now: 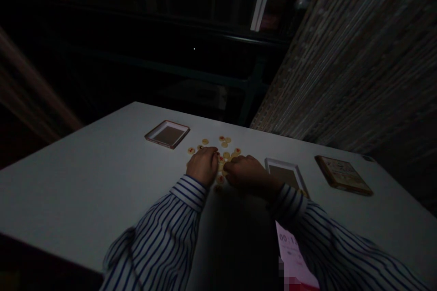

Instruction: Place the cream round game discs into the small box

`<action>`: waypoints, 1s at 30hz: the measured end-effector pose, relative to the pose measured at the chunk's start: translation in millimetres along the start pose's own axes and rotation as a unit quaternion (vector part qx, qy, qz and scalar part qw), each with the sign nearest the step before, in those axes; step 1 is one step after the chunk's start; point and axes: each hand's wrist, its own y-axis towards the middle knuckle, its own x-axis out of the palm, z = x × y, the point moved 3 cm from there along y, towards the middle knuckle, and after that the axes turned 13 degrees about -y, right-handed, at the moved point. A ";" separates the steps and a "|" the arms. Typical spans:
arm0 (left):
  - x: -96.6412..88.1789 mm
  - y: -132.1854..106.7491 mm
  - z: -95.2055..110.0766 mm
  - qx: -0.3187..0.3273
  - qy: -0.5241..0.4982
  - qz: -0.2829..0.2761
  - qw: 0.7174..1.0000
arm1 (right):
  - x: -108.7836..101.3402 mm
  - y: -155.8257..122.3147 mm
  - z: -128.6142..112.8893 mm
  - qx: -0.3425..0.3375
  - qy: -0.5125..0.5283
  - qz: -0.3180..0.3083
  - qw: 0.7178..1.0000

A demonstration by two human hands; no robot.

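Round, pale wooden Chinese chess pieces [220, 179], several with red or dark characters, lie loosely grouped on the white table [102, 182]. At the left side of the group is my left hand [203, 166], fingers curled inward and thumb near the index fingertip; whatever lies under it is hidden. My right hand [246, 172] comes in from the right, its fingers bent and closed down at the pieces. A pale piece shows by its fingertips, but I cannot see how much is held. A few pieces lie apart beyond both hands, including one piece [205, 141] behind my left hand.
An open shallow box tray [166, 145] sits at the far left, and another open tray [300, 177] stands beside my right forearm. Farther right lies a closed decorated box [343, 175]. A lit phone [292, 254] is under my right sleeve. A string curtain [327, 63] hangs behind the table.
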 end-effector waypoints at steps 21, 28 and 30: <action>-0.7 2.0 -2.4 -0.008 0.025 -0.013 1.000 | 12.1 10.9 -5.5 0.001 -0.025 -0.008 1.000; 1.5 1.2 -4.4 -0.014 0.024 -0.019 0.999 | 13.6 9.9 -6.2 0.003 -0.023 -0.016 1.000; 1.9 1.2 -4.7 -0.016 0.022 -0.023 0.999 | 13.3 9.7 -6.5 0.004 -0.021 -0.022 1.000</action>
